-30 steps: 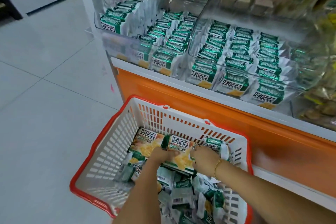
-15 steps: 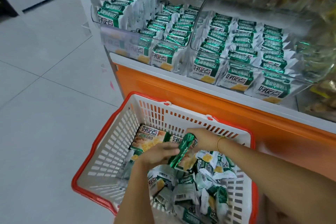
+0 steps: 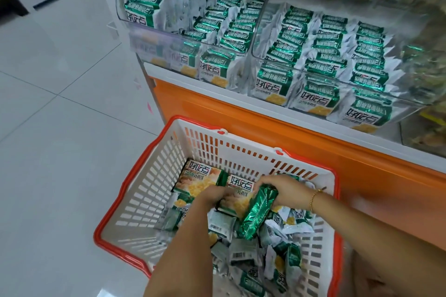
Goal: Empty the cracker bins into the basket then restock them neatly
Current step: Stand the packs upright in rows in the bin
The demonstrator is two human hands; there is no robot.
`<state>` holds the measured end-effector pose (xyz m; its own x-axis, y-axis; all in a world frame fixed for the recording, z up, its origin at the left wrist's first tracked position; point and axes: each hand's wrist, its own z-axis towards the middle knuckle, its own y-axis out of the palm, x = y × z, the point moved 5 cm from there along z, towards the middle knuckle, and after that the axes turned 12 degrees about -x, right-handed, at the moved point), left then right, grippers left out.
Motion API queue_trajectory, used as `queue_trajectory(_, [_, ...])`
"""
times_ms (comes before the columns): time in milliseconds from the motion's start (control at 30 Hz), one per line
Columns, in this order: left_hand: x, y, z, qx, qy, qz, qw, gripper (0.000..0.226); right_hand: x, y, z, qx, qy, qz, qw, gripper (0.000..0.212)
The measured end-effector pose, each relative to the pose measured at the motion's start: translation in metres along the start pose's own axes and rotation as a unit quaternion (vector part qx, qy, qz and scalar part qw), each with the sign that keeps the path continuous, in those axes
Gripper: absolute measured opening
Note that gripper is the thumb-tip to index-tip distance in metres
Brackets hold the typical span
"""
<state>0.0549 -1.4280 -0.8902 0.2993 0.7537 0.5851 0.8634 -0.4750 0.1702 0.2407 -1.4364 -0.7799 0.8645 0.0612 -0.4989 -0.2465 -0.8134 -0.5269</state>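
The green foil cracker pack (image 3: 259,212) stands tilted on the loose heap in the basket (image 3: 241,149). My right hand (image 3: 282,190) has its fingers curled round the pack's upper end. I judge it light, slick and crinkly, with brittle crackers inside. I'd grip across the firm middle, not the limp crimped ends, and not squeeze. My left hand (image 3: 212,196) curls down onto a face-up pack (image 3: 239,185) just beside it, though I cannot tell if it truly grips. Above, the clear bins (image 3: 149,43) hold neat rows.

The basket (image 3: 149,190) stands before the shelf (image 3: 265,128); bins (image 3: 144,38) sit on it; packets (image 3: 272,84) fill both.
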Motion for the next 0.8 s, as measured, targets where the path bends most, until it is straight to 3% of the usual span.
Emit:
queue_trajectory(67, [0.000,0.001,0.002,-0.015,-0.026,0.006,1.000,0.026,-0.002,-0.002,-0.004,-0.002,-0.002,0.002,1.000,0.046])
queue_trajectory(167, [0.003,0.002,-0.001,0.005,-0.059,0.100,0.993,0.034,-0.004,-0.004,-0.009,-0.003,-0.004,-0.008,1.000,0.043])
queue_trajectory(300, [0.008,0.009,0.001,0.025,-0.034,0.103,0.994,0.048,-0.003,-0.005,-0.015,-0.014,-0.002,0.011,1.000,0.042])
queue_trajectory(433, [0.028,0.009,-0.028,0.069,0.016,0.140,0.988,0.027,-0.012,-0.010,-0.021,0.011,-0.023,0.029,0.999,0.044])
queue_trajectory(600, [0.030,-0.016,-0.092,0.116,0.094,0.004,0.989,0.025,-0.031,-0.033,-0.037,0.054,-0.060,0.088,0.993,0.056])
queue_trajectory(700, [0.035,-0.012,-0.135,0.092,0.151,-0.055,0.983,0.022,-0.046,-0.048,-0.048,0.069,-0.070,0.098,0.990,0.073])
queue_trajectory(800, [0.042,0.000,-0.165,0.105,0.194,-0.090,0.971,0.014,-0.055,-0.059,-0.062,0.064,-0.065,0.102,0.991,0.074])
